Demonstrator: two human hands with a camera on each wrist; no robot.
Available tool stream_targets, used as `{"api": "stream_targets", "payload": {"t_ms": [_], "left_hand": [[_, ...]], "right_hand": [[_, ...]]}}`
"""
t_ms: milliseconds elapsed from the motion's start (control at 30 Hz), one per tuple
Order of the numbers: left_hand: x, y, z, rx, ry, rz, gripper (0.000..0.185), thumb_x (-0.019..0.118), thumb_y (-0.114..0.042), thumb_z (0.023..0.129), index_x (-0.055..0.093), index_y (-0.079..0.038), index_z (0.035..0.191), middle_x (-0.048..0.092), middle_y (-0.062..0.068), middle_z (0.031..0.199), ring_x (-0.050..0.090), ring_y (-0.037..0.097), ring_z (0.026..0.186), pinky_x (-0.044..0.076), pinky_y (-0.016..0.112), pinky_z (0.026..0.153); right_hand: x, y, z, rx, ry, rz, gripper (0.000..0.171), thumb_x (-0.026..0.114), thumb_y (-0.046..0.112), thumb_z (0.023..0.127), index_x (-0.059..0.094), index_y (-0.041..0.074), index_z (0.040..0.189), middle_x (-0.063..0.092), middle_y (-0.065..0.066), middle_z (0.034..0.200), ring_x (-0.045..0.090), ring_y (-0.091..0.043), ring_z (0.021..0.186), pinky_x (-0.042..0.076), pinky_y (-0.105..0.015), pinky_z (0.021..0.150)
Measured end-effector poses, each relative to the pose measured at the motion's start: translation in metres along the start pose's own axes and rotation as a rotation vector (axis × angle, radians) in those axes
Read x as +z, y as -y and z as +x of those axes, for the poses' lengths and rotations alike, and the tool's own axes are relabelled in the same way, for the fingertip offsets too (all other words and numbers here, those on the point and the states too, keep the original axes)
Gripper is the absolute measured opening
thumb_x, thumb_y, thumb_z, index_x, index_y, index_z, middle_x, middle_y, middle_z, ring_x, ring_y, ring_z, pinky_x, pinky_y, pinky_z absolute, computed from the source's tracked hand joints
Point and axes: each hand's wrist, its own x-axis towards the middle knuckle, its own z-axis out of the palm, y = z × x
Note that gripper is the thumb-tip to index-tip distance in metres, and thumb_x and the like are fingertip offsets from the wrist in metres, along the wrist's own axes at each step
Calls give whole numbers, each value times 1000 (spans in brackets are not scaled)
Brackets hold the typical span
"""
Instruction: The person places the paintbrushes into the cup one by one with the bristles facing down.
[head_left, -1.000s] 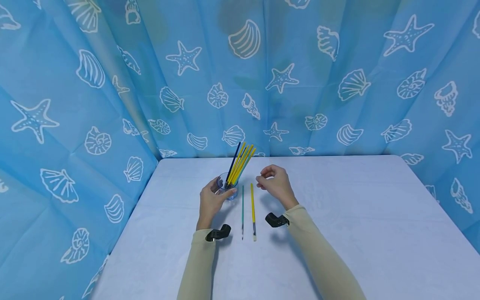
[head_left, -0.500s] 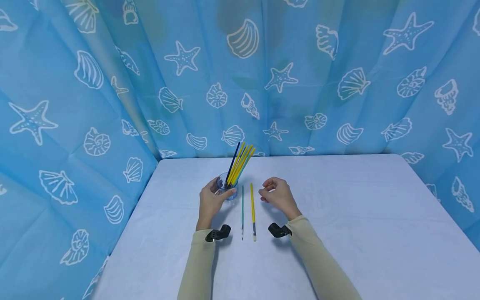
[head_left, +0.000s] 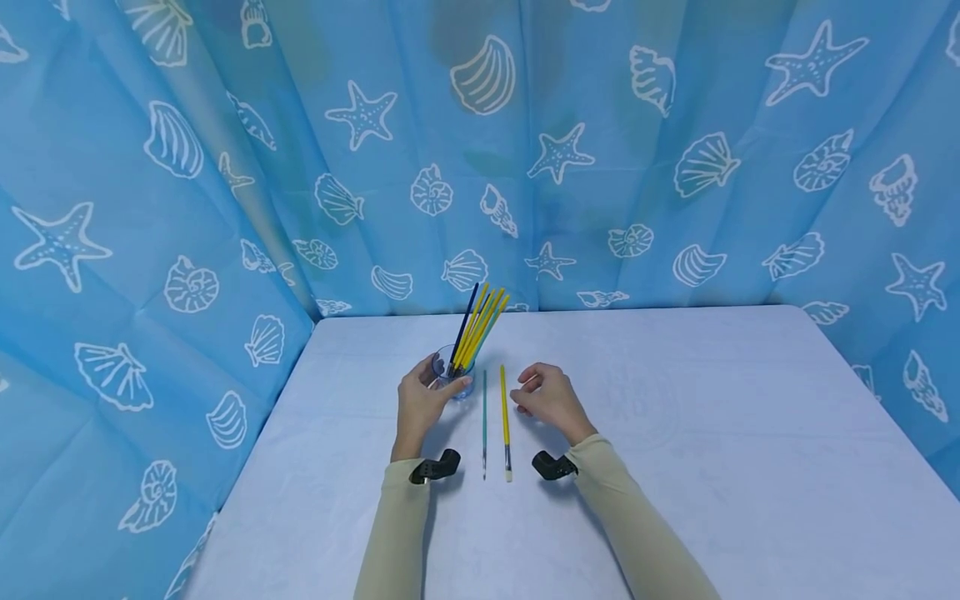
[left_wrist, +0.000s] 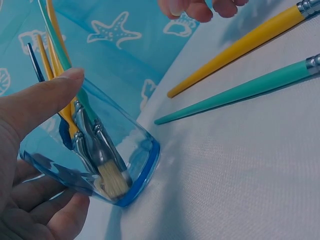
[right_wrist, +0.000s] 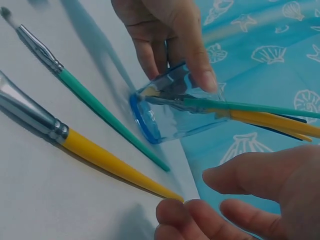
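Observation:
My left hand [head_left: 422,408] grips a clear bluish cup [left_wrist: 145,165], thumb on the near side and fingers around the far side. Several paintbrushes [head_left: 480,329] with yellow, teal and dark blue handles lean in it, bristles down. Whether the cup's base touches the table cannot be told. To its right a teal paintbrush [head_left: 484,421] and a yellow paintbrush [head_left: 506,417] lie side by side, bristles towards me. My right hand [head_left: 553,402] is just right of the yellow handle's tip. In the right wrist view its fingers [right_wrist: 200,220] are loosely bent, apart from the thumb, holding nothing.
A white cloth [head_left: 712,467] covers the table. Behind and to the left hangs a blue curtain [head_left: 420,125] with white shells and starfish. A black wrist camera [head_left: 437,467] sits on the left sleeve, another wrist camera [head_left: 553,467] on the right.
My right hand has come lower, first shifting slightly right, then back left towards the yellow paintbrush's handle. The left hand, the cup and both lying paintbrushes have stayed put.

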Motion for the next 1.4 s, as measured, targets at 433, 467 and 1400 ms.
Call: {"api": "stream_targets", "payload": {"t_ms": [433, 467, 1400], "left_hand": [[1, 1, 3, -21, 4, -7, 85, 90, -34, 80, 51, -9, 152, 57, 16, 152, 54, 34, 144, 48, 46, 119], [0, 1, 3, -23, 3, -8, 86, 90, -35, 80, 51, -10, 152, 57, 16, 152, 54, 34, 144, 48, 46, 119], [-2, 2, 2, -11, 10, -12, 87, 89, -35, 81, 49, -8, 153, 56, 17, 153, 54, 33, 144, 48, 45, 119]], "right_hand": [[14, 3, -6, 10, 34, -86, 28, 78, 19, 90, 65, 6, 112, 72, -9, 90, 69, -15, 68, 55, -24, 58], [15, 3, -6, 10, 35, -92, 28, 78, 19, 90, 65, 6, 112, 72, -9, 90, 69, -15, 68, 55, -24, 58], [22, 5, -11, 76, 66, -392, 24, 84, 20, 82, 65, 7, 87, 64, -7, 80, 60, -19, 68, 45, -24, 55]]}}
